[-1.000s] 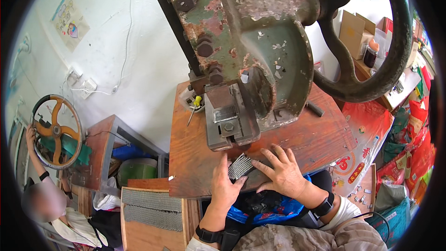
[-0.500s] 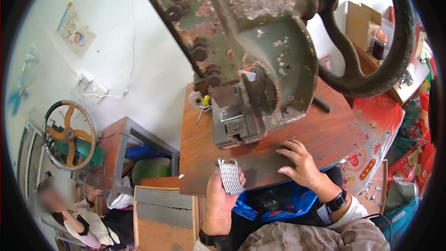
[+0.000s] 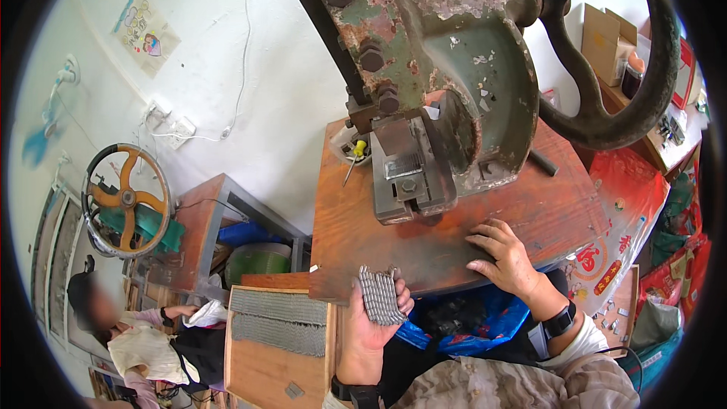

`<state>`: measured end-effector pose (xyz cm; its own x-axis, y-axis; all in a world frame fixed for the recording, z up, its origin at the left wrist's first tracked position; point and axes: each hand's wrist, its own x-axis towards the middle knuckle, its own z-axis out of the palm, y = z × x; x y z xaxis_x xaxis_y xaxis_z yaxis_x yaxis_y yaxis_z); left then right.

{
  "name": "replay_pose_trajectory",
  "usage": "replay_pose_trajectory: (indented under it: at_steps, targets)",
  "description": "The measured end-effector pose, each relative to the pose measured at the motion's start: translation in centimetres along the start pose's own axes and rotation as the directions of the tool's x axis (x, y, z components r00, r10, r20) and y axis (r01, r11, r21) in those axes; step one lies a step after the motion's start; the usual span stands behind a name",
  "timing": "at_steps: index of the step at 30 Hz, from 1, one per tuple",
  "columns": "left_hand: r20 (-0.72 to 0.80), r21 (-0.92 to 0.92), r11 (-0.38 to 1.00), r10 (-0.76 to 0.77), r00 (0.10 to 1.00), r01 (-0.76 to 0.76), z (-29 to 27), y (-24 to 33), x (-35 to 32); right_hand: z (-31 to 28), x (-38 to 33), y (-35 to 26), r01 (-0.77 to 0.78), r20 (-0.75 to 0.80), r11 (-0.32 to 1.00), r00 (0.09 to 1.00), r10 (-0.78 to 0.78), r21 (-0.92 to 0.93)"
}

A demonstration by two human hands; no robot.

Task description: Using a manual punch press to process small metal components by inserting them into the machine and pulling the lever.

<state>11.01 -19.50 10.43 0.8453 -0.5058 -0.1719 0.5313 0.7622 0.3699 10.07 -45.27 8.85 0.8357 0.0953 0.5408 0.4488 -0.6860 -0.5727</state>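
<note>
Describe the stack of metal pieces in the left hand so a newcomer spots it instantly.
Start at the big rusty green press on the reddish wooden bench. At the bench's near edge, the left hand cups a fanned stack of thin grey metal strips; the right hand lies flat and empty on the bench.

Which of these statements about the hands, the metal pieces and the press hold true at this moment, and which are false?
1. The left hand holds a stack of small grey metal pieces. True.
2. The right hand grips the big black handwheel. False: it lies flat on the wooden bench top, fingers spread, apart from the wheel.
3. The stack of pieces sits under the press. False: it is held at the near edge of the bench, clear of the machine.
4. A wooden tray with rows of grey pieces stands to the left of the left hand. True.
5. A yellow-handled screwdriver lies on the bench left of the press. True.
</note>
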Motion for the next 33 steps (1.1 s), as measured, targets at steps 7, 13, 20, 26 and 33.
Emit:
replay_pose_trajectory:
  at_steps: [7, 13, 20, 26, 33]
  targets:
    - [-0.142, 0.145, 0.988, -0.041, 0.989, 0.062, 0.6, -0.3, -0.7, 0.1, -0.1, 0.4, 0.031, 0.038, 0.998, 0.999, -0.029, -0.061]
    - [-0.024, 0.184, 0.935, -0.303, 0.953, 0.302, -2.9, -1.4, -0.9, 0.2, 0.4, 0.6, 0.029, 0.039, 0.998, 0.999, -0.027, -0.057]
    - [-0.087, 0.984, -0.171, -0.186, 0.979, 0.055, -8.9, -5.0, 0.6, 0.8, 0.5, -0.9, -0.048, 0.087, 0.998, 0.995, 0.051, -0.032]
    - [-0.012, 1.0, 0.007, 0.753, 0.658, 0.01, -11.5, 4.3, -7.0, 0.5, -0.2, -0.7, -0.124, 0.102, 0.99, 0.986, 0.13, -0.06]
    - [0.181, 0.474, -0.226, 0.971, 0.157, 0.851, -28.2, 26.1, -19.8, 2.1, 0.4, -0.8, -0.095, 0.04, 0.988, 0.994, 0.1, -0.122]
